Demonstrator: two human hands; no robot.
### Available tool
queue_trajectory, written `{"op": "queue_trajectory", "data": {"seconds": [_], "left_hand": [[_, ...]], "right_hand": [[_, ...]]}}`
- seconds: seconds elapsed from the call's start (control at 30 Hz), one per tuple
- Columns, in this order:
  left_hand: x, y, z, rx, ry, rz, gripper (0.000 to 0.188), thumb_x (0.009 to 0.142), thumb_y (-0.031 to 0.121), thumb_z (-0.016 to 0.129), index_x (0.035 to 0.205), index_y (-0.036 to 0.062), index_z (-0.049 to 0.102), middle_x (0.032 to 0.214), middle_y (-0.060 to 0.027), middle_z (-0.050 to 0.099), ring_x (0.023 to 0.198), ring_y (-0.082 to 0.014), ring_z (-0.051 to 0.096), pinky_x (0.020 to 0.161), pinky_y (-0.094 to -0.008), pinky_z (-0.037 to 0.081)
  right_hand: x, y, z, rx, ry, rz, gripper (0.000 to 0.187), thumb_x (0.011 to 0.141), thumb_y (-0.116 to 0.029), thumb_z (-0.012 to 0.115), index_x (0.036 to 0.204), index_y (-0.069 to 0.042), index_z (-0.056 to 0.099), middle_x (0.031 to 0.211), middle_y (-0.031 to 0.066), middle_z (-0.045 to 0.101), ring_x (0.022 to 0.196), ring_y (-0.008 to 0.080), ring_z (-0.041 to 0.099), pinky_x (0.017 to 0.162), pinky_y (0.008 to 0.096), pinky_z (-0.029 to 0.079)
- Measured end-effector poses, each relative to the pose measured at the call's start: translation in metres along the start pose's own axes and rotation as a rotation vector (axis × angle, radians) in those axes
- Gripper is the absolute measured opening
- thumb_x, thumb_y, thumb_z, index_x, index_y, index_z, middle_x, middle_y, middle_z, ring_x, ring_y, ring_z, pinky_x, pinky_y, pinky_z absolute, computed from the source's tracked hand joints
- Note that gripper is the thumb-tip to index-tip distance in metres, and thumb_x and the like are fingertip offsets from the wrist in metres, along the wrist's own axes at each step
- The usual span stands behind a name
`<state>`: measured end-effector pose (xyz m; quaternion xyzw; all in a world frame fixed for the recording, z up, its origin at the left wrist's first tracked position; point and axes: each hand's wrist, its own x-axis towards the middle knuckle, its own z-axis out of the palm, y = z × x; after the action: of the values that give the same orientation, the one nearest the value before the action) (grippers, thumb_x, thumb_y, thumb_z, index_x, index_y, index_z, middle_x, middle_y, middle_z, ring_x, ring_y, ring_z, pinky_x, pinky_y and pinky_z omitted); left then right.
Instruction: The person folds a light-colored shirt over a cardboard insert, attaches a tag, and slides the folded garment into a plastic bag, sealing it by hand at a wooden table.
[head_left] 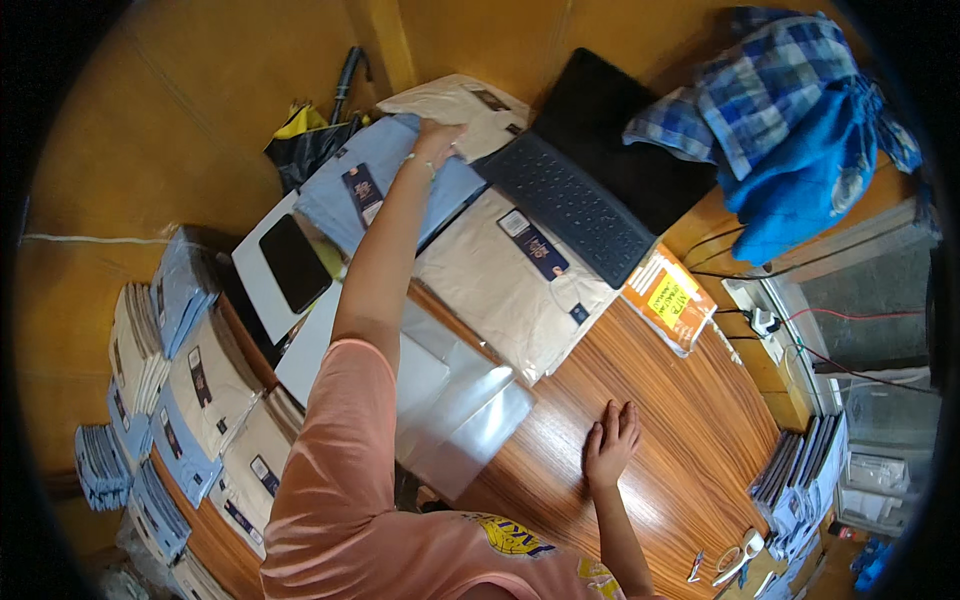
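My left arm reaches far forward across the table, and my left hand (437, 143) is closed over the far right edge of a folded light blue garment (322, 205) with a dark tag. Its fingertips are partly hidden. A folded beige garment (470, 108) lies just beyond that hand. Another beige garment in clear wrapping (500, 285), with a dark tag, lies nearer in the middle. My right hand (612, 445) rests flat on the wooden table (560, 480), fingers stretched out and nothing in them. Between my arms are clear plastic bags (470, 420).
A tablet with a keyboard (565, 195) stands at the back, beside an orange packet (670, 300). A black phone (296, 262) lies left of my arm. Stacks of folded garments (205, 385) line the left; more blue ones (805, 480) sit right, near a white-handled tool (740, 555).
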<state>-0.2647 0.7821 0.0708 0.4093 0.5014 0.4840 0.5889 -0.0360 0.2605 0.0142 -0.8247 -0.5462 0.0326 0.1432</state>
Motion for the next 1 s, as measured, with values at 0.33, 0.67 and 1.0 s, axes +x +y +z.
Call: {"op": "queue_trajectory", "data": {"seconds": [0.33, 0.67, 1.0], "left_hand": [[-0.082, 0.000, 0.027, 1.072, 0.297, 0.639, 0.054, 0.083, 0.014, 0.056, 0.131, -0.0015, 0.037, 0.138, -0.0296, 0.027, 0.132, -0.0412, 0.019, 0.106, -0.0556, 0.016], [-0.084, -0.003, -0.017, 1.168, -0.122, 0.609, 0.044, 0.087, 0.023, 0.049, 0.130, 0.0147, 0.044, 0.144, -0.0161, 0.028, 0.135, -0.0358, 0.017, 0.103, -0.0626, 0.012], [-0.174, -0.004, -0.085, 1.622, -0.012, 0.349, 0.098, 0.066, 0.045, 0.072, 0.142, 0.0126, 0.019, 0.147, -0.0224, 0.011, 0.134, -0.0439, 0.010, 0.100, -0.0667, 0.009]], "right_hand": [[-0.002, 0.001, 0.004, 0.003, 0.045, -0.027, 0.045, 0.085, -0.020, 0.050, 0.128, -0.009, 0.047, 0.136, 0.0219, 0.035, 0.125, 0.0381, 0.032, 0.103, 0.0503, 0.021], [-0.001, 0.002, 0.003, 0.053, 0.065, -0.054, 0.042, 0.087, -0.020, 0.049, 0.127, -0.007, 0.049, 0.135, 0.0211, 0.036, 0.126, 0.0369, 0.031, 0.103, 0.0475, 0.021], [-0.009, -0.004, 0.007, 0.082, 0.108, -0.048, 0.041, 0.086, -0.025, 0.051, 0.124, -0.011, 0.051, 0.133, 0.0200, 0.039, 0.126, 0.0348, 0.033, 0.104, 0.0485, 0.022]]}}
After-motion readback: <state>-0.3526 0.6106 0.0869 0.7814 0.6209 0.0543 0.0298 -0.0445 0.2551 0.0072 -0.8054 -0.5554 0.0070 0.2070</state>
